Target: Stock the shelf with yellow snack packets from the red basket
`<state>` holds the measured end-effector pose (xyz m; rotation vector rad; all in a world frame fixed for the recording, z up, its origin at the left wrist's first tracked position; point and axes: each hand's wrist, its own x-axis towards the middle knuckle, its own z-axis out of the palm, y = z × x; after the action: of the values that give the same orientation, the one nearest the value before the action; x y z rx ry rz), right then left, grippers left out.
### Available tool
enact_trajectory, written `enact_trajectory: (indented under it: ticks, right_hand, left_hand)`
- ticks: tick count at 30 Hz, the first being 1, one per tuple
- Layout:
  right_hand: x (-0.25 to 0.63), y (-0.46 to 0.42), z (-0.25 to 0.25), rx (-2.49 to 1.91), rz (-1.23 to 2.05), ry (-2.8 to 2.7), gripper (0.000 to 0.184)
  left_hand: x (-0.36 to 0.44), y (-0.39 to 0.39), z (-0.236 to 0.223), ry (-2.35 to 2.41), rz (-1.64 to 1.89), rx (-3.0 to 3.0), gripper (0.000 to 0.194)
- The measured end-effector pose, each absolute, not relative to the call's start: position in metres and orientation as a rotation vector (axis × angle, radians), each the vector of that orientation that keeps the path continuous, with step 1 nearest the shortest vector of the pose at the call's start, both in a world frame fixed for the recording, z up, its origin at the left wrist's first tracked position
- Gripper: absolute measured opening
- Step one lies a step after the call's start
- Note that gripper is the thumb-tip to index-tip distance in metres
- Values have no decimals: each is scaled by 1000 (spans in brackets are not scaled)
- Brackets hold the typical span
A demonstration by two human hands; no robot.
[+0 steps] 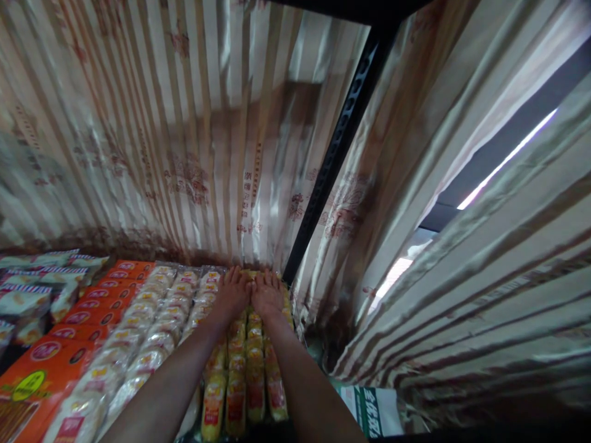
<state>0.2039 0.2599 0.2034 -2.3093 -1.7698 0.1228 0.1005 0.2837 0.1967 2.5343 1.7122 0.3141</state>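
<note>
Both my arms reach to the back of a shelf stocked with wrapped snacks. My left hand point(234, 292) lies palm down, fingers stretched out, on the far end of the rows. Close beside it my right hand point(268, 294) rests the same way, the thumbs nearly meeting. Under and in front of them run rows of yellow wrapped cakes point(236, 394) with red labels. Whatever is directly below my palms is hidden. Left of my left hand stand rows of round white pastries point(152, 344) in clear wrappers.
Orange packets point(64, 363) and white snack bags point(28, 289) fill the left side. A pleated printed curtain point(194, 154) hangs behind, with a slanting black metal post point(332, 147) before it. At lower right is a green and white package point(369, 409).
</note>
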Motion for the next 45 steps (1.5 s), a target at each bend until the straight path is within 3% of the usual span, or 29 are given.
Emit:
enact_trajectory:
  ticks: [24,32,45]
  right_hand:
    - [205,257,189,-2280,38,-1786,46]
    - [202,259,206,-2301,110,-1792,46]
    - [183,188,221,-2215,-78,-1611,44]
  left_hand:
    - [105,284,185,1687,308,2578,47]
    - [103,283,195,1674,297,2498,48]
    - [87,198,215,1750,389,2502,48]
